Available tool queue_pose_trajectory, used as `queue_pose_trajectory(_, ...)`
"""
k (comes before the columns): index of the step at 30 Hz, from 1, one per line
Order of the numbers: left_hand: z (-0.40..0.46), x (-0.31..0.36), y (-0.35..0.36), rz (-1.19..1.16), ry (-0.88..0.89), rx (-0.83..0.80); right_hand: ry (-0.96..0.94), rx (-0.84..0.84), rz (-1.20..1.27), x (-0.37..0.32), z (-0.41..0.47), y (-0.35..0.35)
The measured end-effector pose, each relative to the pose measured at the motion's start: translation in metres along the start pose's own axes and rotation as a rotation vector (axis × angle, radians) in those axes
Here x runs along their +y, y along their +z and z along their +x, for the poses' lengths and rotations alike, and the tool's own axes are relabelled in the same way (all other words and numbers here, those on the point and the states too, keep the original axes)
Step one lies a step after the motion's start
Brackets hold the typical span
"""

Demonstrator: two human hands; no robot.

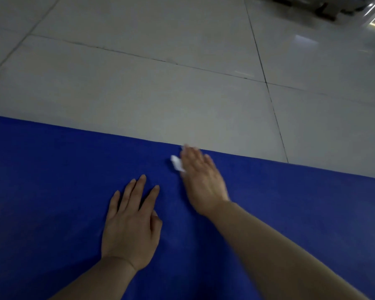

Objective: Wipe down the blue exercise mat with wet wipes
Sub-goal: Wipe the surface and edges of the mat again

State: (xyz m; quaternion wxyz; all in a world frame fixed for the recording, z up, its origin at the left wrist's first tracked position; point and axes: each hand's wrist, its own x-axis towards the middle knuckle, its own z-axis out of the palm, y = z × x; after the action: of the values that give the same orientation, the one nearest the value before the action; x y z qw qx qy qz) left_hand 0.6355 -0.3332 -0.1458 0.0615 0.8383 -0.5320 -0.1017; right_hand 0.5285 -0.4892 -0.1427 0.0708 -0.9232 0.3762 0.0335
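The blue exercise mat (52,191) fills the lower half of the head view, its far edge running from mid left down to the right. My left hand (130,221) lies flat on the mat, palm down, fingers spread, holding nothing. My right hand (204,182) is blurred and presses flat near the mat's far edge, with a white wet wipe (177,163) under its fingers. Part of the wipe sticks out to the left of the hand.
Pale floor tiles (160,94) with dark grout lines lie beyond the mat's far edge. Some dark equipment (325,7) and a shiny metal bar stand at the top right corner, far from my hands.
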Motion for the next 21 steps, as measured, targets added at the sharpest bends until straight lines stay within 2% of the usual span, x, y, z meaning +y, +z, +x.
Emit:
queue_pose_trajectory(3,0.001,0.001,0.001,-0.003,0.013,0.003,0.184,-0.019,-0.121,0.070,-0.029,-0.009)
queue_pose_trajectory(6,0.001,0.001,0.000,-0.007,0.007,-0.005,0.607,0.002,-0.054,0.124,-0.063,-0.021)
queue_pose_trajectory(9,0.001,0.001,0.001,0.003,0.003,-0.018,0.920,0.040,0.019,0.122,-0.065,-0.020)
queue_pose_trajectory(11,0.001,0.001,0.001,0.010,0.004,-0.015,0.854,0.077,-0.001,0.084,-0.044,-0.014)
queue_pose_trajectory(13,0.001,0.001,0.000,0.004,0.009,-0.016,0.654,0.137,0.004,0.037,-0.017,-0.002)
queue_pose_trajectory(15,0.001,0.001,0.000,-0.001,0.009,-0.016,0.553,0.074,0.063,0.002,-0.001,0.004)
queue_pose_trajectory(16,0.000,0.001,0.000,-0.005,0.009,-0.010,0.576,0.053,0.116,0.000,0.002,0.005)
queue_pose_trajectory(19,0.002,0.001,-0.001,-0.015,0.016,-0.007,0.555,0.181,0.248,0.025,-0.008,-0.004)
queue_pose_trajectory(21,0.002,0.001,-0.001,-0.011,0.010,-0.011,0.525,0.136,0.499,0.040,-0.024,-0.017)
